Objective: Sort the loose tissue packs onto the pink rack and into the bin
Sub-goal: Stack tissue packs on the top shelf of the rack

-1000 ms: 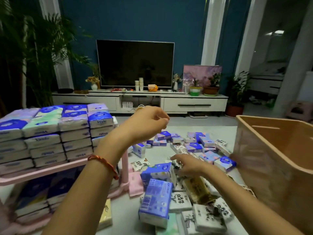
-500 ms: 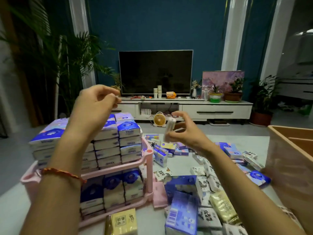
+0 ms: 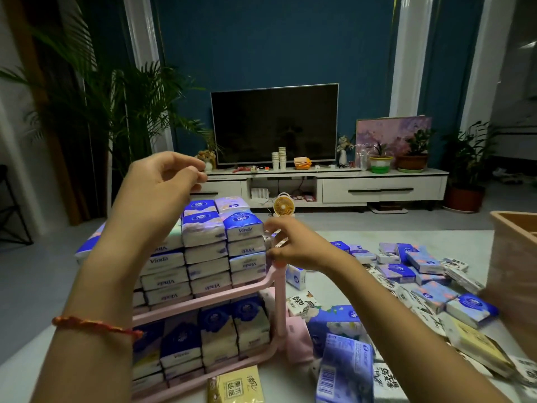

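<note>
Pink rack (image 3: 280,309) stacked full: right hand (image 3: 293,248) pinches a blurred pale tissue pack (image 3: 268,242) at its edge, probably to slot in; left hand (image 3: 162,184) fingers curled, contents indiscernible.

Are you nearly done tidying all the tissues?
Not yet. Both shelves of the pink rack are stacked with packs. The right hand holds a blurred pack beside the top stack. Lots of loose packs are left, spread between rack and bin.
</note>
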`<state>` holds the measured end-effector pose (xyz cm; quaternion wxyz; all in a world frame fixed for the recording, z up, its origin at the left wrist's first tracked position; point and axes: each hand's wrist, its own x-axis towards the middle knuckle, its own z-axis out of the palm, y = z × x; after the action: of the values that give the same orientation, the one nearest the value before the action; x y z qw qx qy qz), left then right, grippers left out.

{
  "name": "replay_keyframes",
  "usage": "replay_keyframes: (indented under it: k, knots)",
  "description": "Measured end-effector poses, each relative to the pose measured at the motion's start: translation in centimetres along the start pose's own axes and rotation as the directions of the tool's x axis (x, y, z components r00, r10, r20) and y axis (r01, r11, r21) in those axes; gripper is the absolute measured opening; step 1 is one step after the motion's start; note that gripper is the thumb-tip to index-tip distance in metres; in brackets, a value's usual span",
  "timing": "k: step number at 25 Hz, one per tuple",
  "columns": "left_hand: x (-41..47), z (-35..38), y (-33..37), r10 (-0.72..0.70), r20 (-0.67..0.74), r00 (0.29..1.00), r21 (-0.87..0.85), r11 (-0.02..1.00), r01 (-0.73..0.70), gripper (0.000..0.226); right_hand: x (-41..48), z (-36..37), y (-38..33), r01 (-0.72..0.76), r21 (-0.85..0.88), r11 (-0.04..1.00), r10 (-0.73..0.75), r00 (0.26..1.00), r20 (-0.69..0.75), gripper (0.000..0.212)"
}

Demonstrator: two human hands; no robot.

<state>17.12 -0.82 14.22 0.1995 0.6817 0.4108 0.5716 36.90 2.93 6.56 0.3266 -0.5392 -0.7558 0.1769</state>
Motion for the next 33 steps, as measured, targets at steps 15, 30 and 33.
replay_keyframes:
  k: [15,30,33]
  knots:
    - [-5.1,12.1,2.6,0.019,0.630,0.776,0.163,0.974,-0.157,0.022,-8.8,-7.2,8.8,-0.436,0.201,0.877,0.467,0.872,-0.144,0.048]
    - [-8.1,20.5,-0.2,-0.188,0.820,0.541,0.361,0.903,-0.234,0.013,-12.7,-4.6,20.7,-0.690,-0.366,0.625,0.668,0.715,-0.207,0.053]
    - [-8.1,20.7,-0.4,-0.202,0.815,0.542,0.374,0.900,-0.227,0.024,-13.0,-4.3,20.5,-0.706,-0.206,0.678,0.637,0.704,-0.315,0.045]
